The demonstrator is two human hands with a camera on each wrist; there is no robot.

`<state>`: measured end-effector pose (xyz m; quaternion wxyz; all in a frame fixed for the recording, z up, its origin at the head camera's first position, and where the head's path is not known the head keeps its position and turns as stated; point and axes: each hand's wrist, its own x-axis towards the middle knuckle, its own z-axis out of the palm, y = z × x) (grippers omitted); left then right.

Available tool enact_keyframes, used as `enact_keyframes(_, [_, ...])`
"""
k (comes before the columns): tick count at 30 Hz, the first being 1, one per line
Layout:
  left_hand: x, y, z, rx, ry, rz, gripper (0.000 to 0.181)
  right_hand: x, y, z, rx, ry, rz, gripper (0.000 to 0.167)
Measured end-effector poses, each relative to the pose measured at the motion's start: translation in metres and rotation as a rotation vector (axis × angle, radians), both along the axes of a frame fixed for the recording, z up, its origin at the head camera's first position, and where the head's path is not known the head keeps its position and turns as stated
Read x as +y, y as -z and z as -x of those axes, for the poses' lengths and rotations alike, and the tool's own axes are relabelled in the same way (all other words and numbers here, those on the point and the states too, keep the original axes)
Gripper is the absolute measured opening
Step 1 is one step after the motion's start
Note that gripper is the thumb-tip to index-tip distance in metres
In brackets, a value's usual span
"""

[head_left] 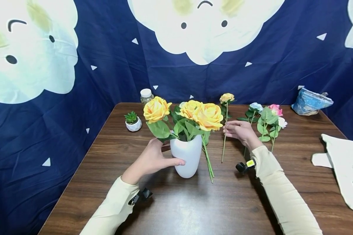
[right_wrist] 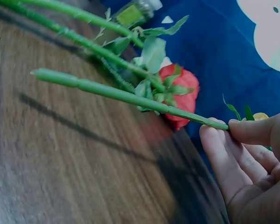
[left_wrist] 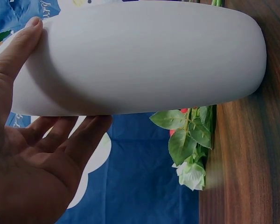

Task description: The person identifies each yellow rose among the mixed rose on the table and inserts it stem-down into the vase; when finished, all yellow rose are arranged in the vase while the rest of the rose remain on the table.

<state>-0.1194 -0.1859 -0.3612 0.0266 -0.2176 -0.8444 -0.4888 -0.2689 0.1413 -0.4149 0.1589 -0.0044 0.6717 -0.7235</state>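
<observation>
My left hand grips a white vase near its upper part, thumb across the front and fingers round the far side. Large yellow roses with green leaves stand in the vase. Right of it, my right hand pinches the stem of a smaller pale yellow rose. That rose is upright, bloom at the top. In the right wrist view its green stem runs from thumb and fingertips to a cut end above the table. The left wrist view shows the vase wall close up.
Green stems lie right of the vase; a red rose shows behind it. Blue, pink and white flowers lie at back right, near a blue pouch. A potted succulent, a lidded jar and a white flat item flank them.
</observation>
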Motion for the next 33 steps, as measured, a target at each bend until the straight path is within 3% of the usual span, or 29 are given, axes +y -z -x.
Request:
enact_keyframes(5, [0.000, 0.000, 0.000, 0.006, 0.004, 0.004, 0.084, 0.005, -0.006, -0.007, 0.025, 0.066, 0.125, 0.014])
enact_keyframes(12, [-0.001, 0.000, 0.000, 0.023, -0.006, 0.037, 0.085, 0.007, -0.008, -0.014, 0.082, 0.161, 0.288, 0.038])
enact_keyframes(17, [-0.002, 0.001, 0.001, 0.071, -0.019, 0.072, 0.085, 0.008, -0.006, -0.016, 0.120, 0.225, 0.361, 0.037])
enact_keyframes(26, [-0.003, -0.001, 0.000, 0.008, -0.021, 0.016, 0.083, 0.012, -0.010, -0.015, 0.147, 0.284, 0.420, 0.034])
enact_keyframes(33, [-0.001, 0.000, 0.000, 0.037, -0.018, 0.045, 0.082, 0.015, -0.013, -0.018, 0.119, 0.447, 0.598, 0.028])
